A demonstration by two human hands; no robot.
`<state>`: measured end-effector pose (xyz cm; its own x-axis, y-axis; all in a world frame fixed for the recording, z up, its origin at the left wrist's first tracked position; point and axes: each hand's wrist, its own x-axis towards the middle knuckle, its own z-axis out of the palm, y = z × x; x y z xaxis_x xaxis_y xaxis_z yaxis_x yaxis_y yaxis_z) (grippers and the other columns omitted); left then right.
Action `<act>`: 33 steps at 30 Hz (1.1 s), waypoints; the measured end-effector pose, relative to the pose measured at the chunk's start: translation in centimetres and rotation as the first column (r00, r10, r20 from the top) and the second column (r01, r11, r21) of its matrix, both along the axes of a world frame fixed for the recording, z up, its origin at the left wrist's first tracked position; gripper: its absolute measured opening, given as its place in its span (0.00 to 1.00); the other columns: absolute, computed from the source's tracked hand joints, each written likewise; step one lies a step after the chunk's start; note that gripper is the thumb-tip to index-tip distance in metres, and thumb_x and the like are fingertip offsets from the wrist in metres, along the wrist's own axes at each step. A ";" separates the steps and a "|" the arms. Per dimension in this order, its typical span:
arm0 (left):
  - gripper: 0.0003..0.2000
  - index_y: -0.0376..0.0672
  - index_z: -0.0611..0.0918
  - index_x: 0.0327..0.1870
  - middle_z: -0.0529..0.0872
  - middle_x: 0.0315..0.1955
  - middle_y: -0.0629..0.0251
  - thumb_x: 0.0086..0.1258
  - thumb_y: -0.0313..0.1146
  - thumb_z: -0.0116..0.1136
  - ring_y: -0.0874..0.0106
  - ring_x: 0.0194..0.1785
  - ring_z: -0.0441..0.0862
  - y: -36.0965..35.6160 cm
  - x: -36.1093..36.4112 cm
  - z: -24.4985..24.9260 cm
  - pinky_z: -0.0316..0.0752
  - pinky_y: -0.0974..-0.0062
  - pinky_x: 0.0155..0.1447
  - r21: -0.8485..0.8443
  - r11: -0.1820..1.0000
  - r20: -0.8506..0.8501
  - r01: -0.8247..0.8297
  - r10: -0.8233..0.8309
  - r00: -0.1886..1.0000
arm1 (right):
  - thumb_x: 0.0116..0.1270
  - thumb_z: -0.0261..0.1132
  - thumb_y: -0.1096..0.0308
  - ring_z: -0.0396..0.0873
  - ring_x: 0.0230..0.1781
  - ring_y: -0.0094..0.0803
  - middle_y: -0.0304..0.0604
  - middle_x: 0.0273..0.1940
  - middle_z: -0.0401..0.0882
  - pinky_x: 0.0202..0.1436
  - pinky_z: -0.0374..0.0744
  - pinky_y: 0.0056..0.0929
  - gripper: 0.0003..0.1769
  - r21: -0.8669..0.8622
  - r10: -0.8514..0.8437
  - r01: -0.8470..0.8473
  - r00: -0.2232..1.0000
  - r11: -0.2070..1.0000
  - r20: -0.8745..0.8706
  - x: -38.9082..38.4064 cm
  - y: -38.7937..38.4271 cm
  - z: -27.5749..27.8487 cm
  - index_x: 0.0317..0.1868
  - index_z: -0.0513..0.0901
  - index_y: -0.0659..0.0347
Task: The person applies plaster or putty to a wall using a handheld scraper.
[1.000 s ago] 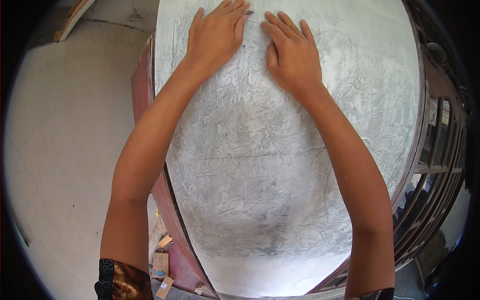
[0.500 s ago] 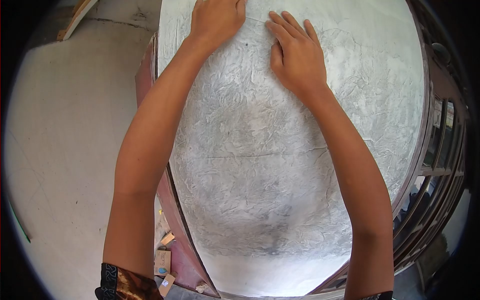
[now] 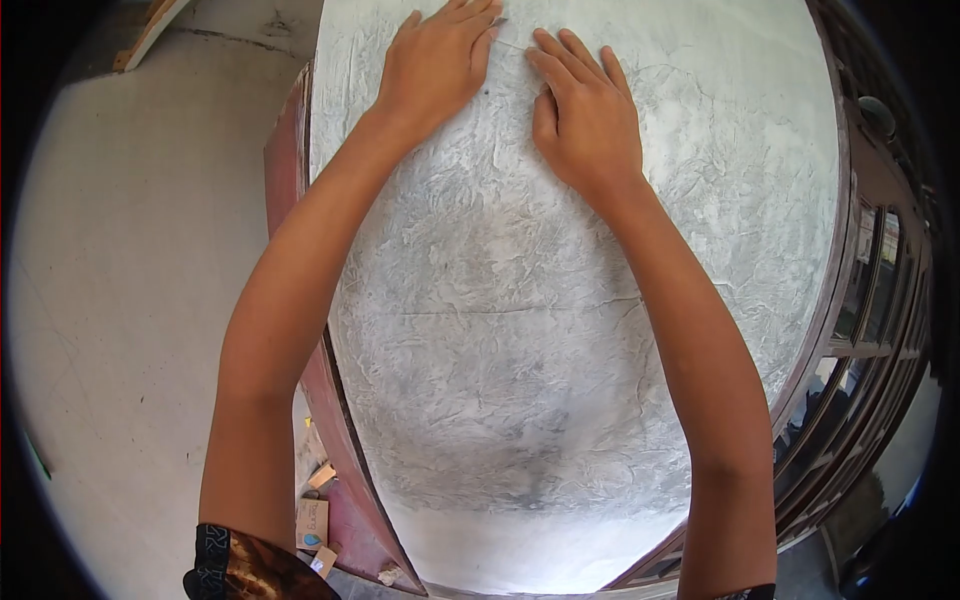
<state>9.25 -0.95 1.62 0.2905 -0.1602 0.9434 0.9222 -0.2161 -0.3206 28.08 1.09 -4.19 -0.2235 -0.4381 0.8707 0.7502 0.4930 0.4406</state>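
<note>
A large sheet with a crinkled, grey-white surface [image 3: 490, 390] fills the middle of the view, darker grey toward its lower part. Both arms reach over it. My left hand [image 3: 440, 58] lies near its top edge in view, fingers stretched out on the surface. To the right, my right hand [image 3: 592, 125] rests flat on the sheet, fingers a little apart and thumb along the side. Between the two hands a thin pale line runs across the surface. Neither hand shows anything gripped. A darker horizontal crease crosses the sheet between the forearms.
A dark red-brown frame [image 3: 352, 445] edges the sheet at left. Below it lie a small cardboard box [image 3: 312, 522] and wood scraps. A plain light wall or floor surface [image 3: 130, 270] spreads at left. Dark-framed window panes [image 3: 880, 270] stand at right.
My left hand has slid slightly down, bringing its fingertips into view. The right hand has shifted a little left and down. The whole view has drifted slightly left.
</note>
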 end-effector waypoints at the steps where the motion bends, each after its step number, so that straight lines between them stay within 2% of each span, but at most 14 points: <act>1: 0.18 0.49 0.83 0.68 0.82 0.70 0.68 0.82 0.36 0.54 0.66 0.76 0.75 -0.1 0.3 -3.1 0.65 0.43 0.78 0.052 0.999 -0.086 -0.002 0.006 0.996 | 0.67 0.58 0.75 0.72 0.77 0.39 0.40 0.72 0.79 0.84 0.62 0.51 0.22 -0.005 0.004 -0.004 1.000 1.000 0.006 0.0 0.0 0.0 0.61 0.85 0.60; 3: 0.19 0.50 0.82 0.70 0.81 0.72 0.69 0.83 0.36 0.53 0.65 0.78 0.73 -0.5 0.3 -6.2 0.62 0.44 0.80 0.116 0.993 -0.189 -0.016 0.038 0.981 | 0.67 0.58 0.75 0.72 0.77 0.39 0.39 0.72 0.79 0.84 0.62 0.51 0.22 -0.002 -0.001 0.001 1.000 1.000 0.019 0.2 -0.1 0.0 0.61 0.85 0.59; 6: 0.16 0.50 0.86 0.65 0.86 0.66 0.68 0.82 0.38 0.54 0.67 0.74 0.78 -0.2 -0.2 -1.6 0.63 0.43 0.78 0.215 0.976 -0.149 0.028 0.004 0.989 | 0.67 0.58 0.75 0.72 0.77 0.39 0.39 0.72 0.79 0.84 0.62 0.50 0.23 -0.012 -0.035 0.035 0.999 0.999 0.011 0.1 -0.2 0.2 0.62 0.85 0.58; 8: 0.16 0.49 0.86 0.64 0.86 0.65 0.69 0.81 0.38 0.54 0.68 0.74 0.78 -0.9 -0.4 1.0 0.63 0.43 0.79 0.101 0.995 -0.087 0.001 0.008 0.996 | 0.68 0.58 0.76 0.72 0.77 0.39 0.39 0.72 0.79 0.84 0.62 0.51 0.23 -0.008 -0.038 0.038 0.999 0.999 0.015 0.3 -0.1 0.2 0.62 0.85 0.58; 10: 0.18 0.37 0.83 0.65 0.82 0.69 0.55 0.85 0.34 0.46 0.55 0.76 0.74 -0.3 0.3 1.8 0.60 0.41 0.80 0.124 0.991 -0.045 0.047 -0.041 0.998 | 0.68 0.58 0.76 0.72 0.77 0.40 0.39 0.72 0.79 0.83 0.63 0.51 0.23 -0.003 -0.045 0.045 0.999 0.999 0.023 0.3 -0.2 0.2 0.62 0.84 0.58; 11: 0.16 0.49 0.86 0.63 0.87 0.65 0.70 0.81 0.38 0.55 0.68 0.73 0.78 1.2 0.2 1.0 0.64 0.42 0.78 0.115 0.993 -0.057 0.001 0.006 0.998 | 0.68 0.58 0.76 0.72 0.77 0.40 0.39 0.72 0.79 0.83 0.63 0.51 0.23 0.000 -0.032 0.032 0.999 0.999 0.030 0.3 -0.2 0.1 0.63 0.84 0.58; 15: 0.17 0.49 0.85 0.66 0.85 0.66 0.66 0.82 0.38 0.54 0.60 0.69 0.81 -0.2 0.4 -6.5 0.65 0.45 0.78 0.191 0.981 -0.166 0.017 0.015 0.986 | 0.68 0.57 0.76 0.71 0.77 0.40 0.39 0.72 0.79 0.83 0.63 0.51 0.24 0.011 -0.033 0.033 0.999 0.999 0.027 0.3 -0.1 0.0 0.63 0.84 0.58; 20: 0.16 0.49 0.85 0.64 0.86 0.65 0.68 0.80 0.37 0.55 0.69 0.73 0.79 0.5 0.0 1.7 0.65 0.42 0.77 0.131 0.988 -0.077 0.077 -0.067 0.995 | 0.67 0.57 0.77 0.71 0.77 0.41 0.40 0.72 0.79 0.83 0.63 0.50 0.25 -0.001 -0.060 0.060 0.998 0.998 0.023 0.4 -0.4 0.1 0.64 0.83 0.58; 22: 0.18 0.36 0.83 0.65 0.82 0.70 0.56 0.85 0.34 0.46 0.56 0.76 0.74 0.2 1.0 2.3 0.58 0.41 0.81 0.142 0.986 -0.029 0.085 -0.082 0.996 | 0.67 0.57 0.77 0.71 0.77 0.41 0.40 0.73 0.79 0.83 0.63 0.51 0.25 -0.014 -0.054 0.054 0.998 0.998 0.026 0.3 -0.5 0.0 0.64 0.83 0.58; 23: 0.16 0.49 0.86 0.63 0.87 0.65 0.67 0.79 0.37 0.56 0.69 0.71 0.80 0.5 1.4 1.0 0.65 0.44 0.78 0.097 0.995 -0.020 0.024 -0.022 1.000 | 0.67 0.57 0.77 0.71 0.77 0.41 0.40 0.73 0.78 0.84 0.63 0.50 0.25 -0.009 -0.048 0.049 0.998 0.999 0.030 0.3 -0.5 0.0 0.64 0.83 0.59; 27: 0.16 0.48 0.86 0.63 0.86 0.65 0.69 0.80 0.36 0.56 0.69 0.70 0.81 1.0 1.3 -6.1 0.64 0.44 0.78 0.270 0.960 -0.131 0.077 -0.042 0.990 | 0.67 0.56 0.78 0.71 0.77 0.41 0.40 0.73 0.78 0.84 0.63 0.50 0.26 -0.005 -0.055 0.055 0.998 0.998 0.031 0.4 -0.3 0.1 0.64 0.83 0.59; 30: 0.15 0.48 0.86 0.63 0.85 0.66 0.71 0.79 0.35 0.58 0.70 0.73 0.79 0.5 0.7 -2.0 0.63 0.43 0.79 0.262 0.964 -0.095 0.039 -0.015 0.995 | 0.67 0.56 0.78 0.71 0.77 0.41 0.41 0.73 0.78 0.84 0.63 0.50 0.26 -0.008 -0.066 0.066 0.997 0.998 0.032 0.5 -0.4 0.1 0.64 0.83 0.59; 31: 0.18 0.34 0.83 0.64 0.82 0.69 0.56 0.85 0.35 0.47 0.56 0.77 0.73 -0.1 0.3 0.4 0.58 0.41 0.81 0.132 0.987 -0.069 0.088 -0.079 0.994 | 0.67 0.56 0.78 0.71 0.77 0.41 0.41 0.73 0.78 0.84 0.63 0.50 0.26 -0.007 -0.066 0.067 0.997 0.998 0.033 0.4 -0.3 0.1 0.64 0.83 0.59; 33: 0.19 0.34 0.83 0.65 0.82 0.70 0.56 0.85 0.35 0.47 0.56 0.77 0.73 0.0 0.2 1.2 0.58 0.42 0.81 0.139 0.985 -0.052 0.106 -0.099 0.994 | 0.67 0.56 0.77 0.71 0.77 0.41 0.41 0.72 0.79 0.84 0.63 0.51 0.25 -0.009 -0.068 0.068 0.997 0.998 0.020 0.5 -0.3 0.1 0.64 0.83 0.60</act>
